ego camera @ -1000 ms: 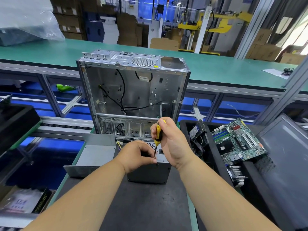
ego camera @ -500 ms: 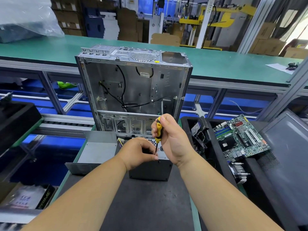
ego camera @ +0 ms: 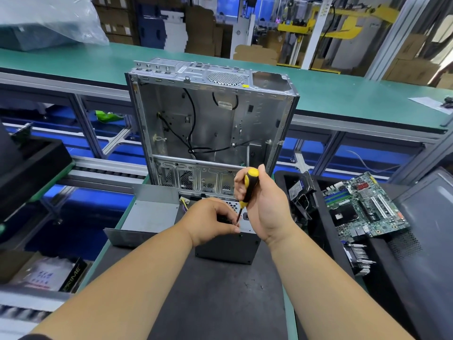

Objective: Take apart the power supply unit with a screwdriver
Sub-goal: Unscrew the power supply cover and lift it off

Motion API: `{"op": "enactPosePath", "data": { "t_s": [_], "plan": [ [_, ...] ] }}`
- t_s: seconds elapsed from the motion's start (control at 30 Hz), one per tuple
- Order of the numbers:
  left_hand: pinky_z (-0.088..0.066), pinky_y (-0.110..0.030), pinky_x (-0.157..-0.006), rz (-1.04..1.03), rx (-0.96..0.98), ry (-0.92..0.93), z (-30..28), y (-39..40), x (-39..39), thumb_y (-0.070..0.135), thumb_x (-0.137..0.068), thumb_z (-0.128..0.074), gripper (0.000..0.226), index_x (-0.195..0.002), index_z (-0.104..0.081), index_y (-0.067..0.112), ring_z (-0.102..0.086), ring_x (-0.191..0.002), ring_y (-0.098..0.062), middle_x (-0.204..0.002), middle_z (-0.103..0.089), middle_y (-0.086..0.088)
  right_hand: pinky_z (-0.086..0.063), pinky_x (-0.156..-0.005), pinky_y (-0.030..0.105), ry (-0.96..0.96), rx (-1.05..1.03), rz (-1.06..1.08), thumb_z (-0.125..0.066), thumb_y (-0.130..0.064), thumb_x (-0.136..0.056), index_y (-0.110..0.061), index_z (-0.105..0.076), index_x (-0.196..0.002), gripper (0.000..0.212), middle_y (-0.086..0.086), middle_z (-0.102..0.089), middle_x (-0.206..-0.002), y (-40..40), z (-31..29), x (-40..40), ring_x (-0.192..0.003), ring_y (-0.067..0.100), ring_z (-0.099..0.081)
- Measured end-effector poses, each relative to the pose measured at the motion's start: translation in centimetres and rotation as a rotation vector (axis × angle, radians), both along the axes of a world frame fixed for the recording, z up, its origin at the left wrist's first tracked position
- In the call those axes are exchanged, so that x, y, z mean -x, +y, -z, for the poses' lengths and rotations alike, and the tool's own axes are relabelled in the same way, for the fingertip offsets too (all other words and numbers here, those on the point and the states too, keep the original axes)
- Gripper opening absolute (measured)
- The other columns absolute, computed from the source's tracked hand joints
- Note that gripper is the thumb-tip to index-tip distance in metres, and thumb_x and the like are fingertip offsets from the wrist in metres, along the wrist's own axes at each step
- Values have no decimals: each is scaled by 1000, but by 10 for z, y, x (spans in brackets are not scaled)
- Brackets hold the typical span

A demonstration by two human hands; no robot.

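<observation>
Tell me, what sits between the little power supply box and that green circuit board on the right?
In the head view, the person's right hand with the screwdriver, then a dark bin's wall with black parts, separate the power supply unit from the motherboard.

My right hand [ego camera: 263,207] grips the yellow-black screwdriver [ego camera: 247,190], tip down on the power supply unit [ego camera: 228,246], which my left hand [ego camera: 210,222] steadies at the mat's [ego camera: 208,303] far edge, before the open case [ego camera: 210,128].

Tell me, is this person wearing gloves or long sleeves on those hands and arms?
No gloves: both the left hand and right hand are bare, with no rings or watch showing. The forearms are bare too; only a dark sleeve edge shows at the bottom left.
</observation>
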State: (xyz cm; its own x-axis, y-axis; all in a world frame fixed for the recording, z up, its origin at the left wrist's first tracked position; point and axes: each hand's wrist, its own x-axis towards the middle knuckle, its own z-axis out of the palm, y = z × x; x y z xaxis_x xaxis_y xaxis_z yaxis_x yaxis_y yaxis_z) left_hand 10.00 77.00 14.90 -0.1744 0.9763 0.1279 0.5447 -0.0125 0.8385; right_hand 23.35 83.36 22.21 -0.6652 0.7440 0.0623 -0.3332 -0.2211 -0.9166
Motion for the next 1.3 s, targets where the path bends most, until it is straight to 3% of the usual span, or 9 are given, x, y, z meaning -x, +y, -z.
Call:
{"op": "enactPosePath", "data": {
  "t_s": [0.1,0.2,0.33,0.53,0.6,0.73,0.93,1.1,1.3],
  "plan": [
    [-50,-25,-81,8,-8,7,1,0,0,30,-66,-91,25,-63,-71,45,-65,-83,-4,-80,-70,18,-35,-66,27,28,4,8,-34,-41,-105,-11,-55,-86,41,1,-45,-65,-1,3,0,-62,16,-39],
    [-54,-36,-86,11,-13,10,1,-1,0,31,-66,-90,22,-64,-71,43,-66,-86,-7,-82,-71,14,-38,-67,29,25,-11,1,-42,-39,-99,-14,-43,-90,27,4,-49,-69,0,1,-2,-64,19,-42],
    [-54,-41,-89,26,-24,9,0,-2,-1,30,-67,-89,19,-67,-72,39,-67,-90,-11,-84,-71,11,-40,-68,30,-15,9,-11,-37,-37,-107,-13,-45,-88,31,3,-50,-69,3,-2,-5,-64,17,-45],
    [-54,-39,-84,42,-48,10,-4,-4,-1,26,-70,-86,25,-65,-69,43,-67,-86,-11,-83,-71,11,-35,-63,27,-10,35,-26,-33,-58,-100,-14,-51,-79,52,-1,-45,-60,-3,1,0,-58,14,-39],
    [-54,-36,-82,51,-56,18,-4,-4,-1,23,-71,-86,28,-64,-67,43,-66,-84,-9,-82,-70,12,-36,-63,25,4,0,-41,-44,-59,-93,-14,-45,-84,46,0,-44,-64,-4,3,-1,-61,14,-37],
    [-52,-32,-82,42,-63,47,-3,-4,-2,20,-73,-86,33,-62,-63,42,-63,-86,-8,-81,-69,12,-37,-68,28,-32,-74,-3,-52,-40,-93,-15,-45,-85,27,1,-49,-70,-4,4,-2,-65,17,-40],
    [-52,-34,-89,44,-50,47,-3,-6,-1,19,-71,-86,30,-64,-66,41,-65,-96,-7,-86,-69,16,-48,-69,26,-81,-81,-12,-55,-41,-92,-14,-53,-87,28,3,-59,-79,-3,-3,-4,-70,19,-51],
    [-52,-35,-91,55,-29,42,-7,-7,-1,17,-70,-87,32,-67,-67,41,-66,-96,-6,-87,-70,13,-49,-71,29,-55,-15,69,-42,-34,-105,-9,-61,-82,40,2,-60,-73,-1,-7,-3,-68,16,-54],
    [-51,-36,-89,75,-22,60,-8,-6,-1,19,-70,-87,23,-71,-69,34,-64,-91,-7,-86,-70,11,-35,-64,26,-51,37,30,-25,-45,-107,-7,-60,-77,60,0,-48,-63,-6,-3,2,-60,13,-38]
  ]
}}
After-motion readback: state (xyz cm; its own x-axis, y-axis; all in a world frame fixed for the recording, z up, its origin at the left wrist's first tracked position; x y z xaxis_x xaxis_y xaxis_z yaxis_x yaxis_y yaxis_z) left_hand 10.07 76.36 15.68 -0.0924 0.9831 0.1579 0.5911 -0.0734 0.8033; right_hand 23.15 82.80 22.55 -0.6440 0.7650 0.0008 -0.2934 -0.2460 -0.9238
